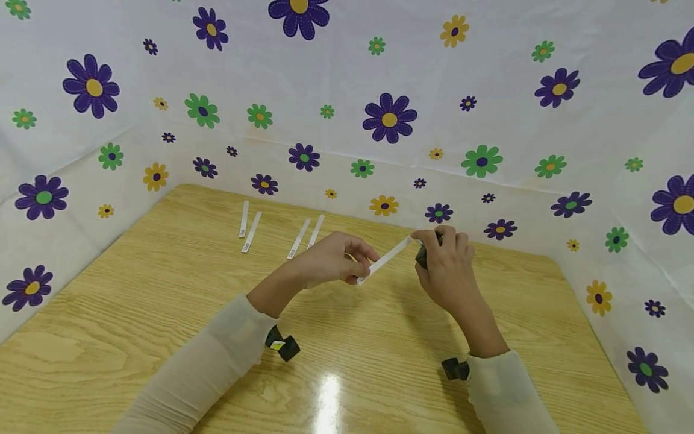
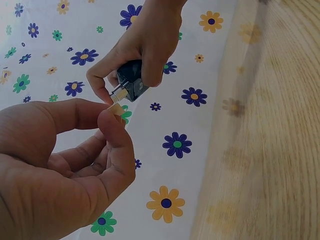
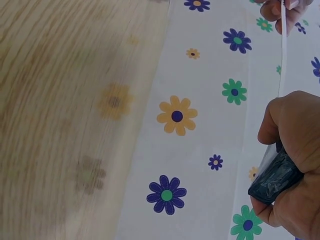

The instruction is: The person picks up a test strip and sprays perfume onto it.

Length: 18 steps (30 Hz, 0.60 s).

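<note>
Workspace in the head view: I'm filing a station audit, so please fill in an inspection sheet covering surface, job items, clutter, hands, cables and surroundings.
Surface: wood-grain table, with a bright reflection near the front.
Job's things: white strip held up above the table; small dark bottle; four more strips lying toward the far left.
Clutter: nothing seen.
Left hand: pinches the strip's near end.
Right hand: grips the bottle beside the strip's far end; whether it touches the strip, cannot tell.
Cables: nothing seen.
Surroundings: white flower-print cloth at the back and both sides.
</note>
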{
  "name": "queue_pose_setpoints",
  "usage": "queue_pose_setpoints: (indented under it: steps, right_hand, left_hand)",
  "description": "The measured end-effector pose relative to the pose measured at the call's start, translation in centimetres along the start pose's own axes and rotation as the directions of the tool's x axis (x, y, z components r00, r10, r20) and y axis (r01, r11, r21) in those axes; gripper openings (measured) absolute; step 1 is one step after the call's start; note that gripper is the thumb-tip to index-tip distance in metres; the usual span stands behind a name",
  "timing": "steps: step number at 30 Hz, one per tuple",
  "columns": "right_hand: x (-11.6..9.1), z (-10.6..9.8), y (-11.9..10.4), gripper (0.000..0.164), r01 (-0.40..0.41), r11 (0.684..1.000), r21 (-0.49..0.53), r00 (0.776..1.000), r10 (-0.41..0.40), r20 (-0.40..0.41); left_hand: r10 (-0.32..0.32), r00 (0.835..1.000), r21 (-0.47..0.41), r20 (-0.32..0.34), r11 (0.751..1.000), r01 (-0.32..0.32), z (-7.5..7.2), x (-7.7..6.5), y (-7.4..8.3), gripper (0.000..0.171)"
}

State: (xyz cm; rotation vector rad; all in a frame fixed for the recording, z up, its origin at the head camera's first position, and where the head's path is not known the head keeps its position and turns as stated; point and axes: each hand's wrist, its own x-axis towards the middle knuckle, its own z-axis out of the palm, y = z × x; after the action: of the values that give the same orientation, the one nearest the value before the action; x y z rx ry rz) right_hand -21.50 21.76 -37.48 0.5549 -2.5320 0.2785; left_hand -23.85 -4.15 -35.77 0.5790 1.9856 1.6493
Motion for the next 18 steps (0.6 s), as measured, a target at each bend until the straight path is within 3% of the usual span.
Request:
queue_pose_setpoints:
  steps: [18]
  right_hand:
    - [0.09,0.12,0.16,0.060,0.012,0.999,0.030,0.999,-0.010,-0.046]
  left_hand:
    - [0.003,1.000,0.012,0.005,1.000,-0.003,-0.19,-0.12,-0.06,0.021]
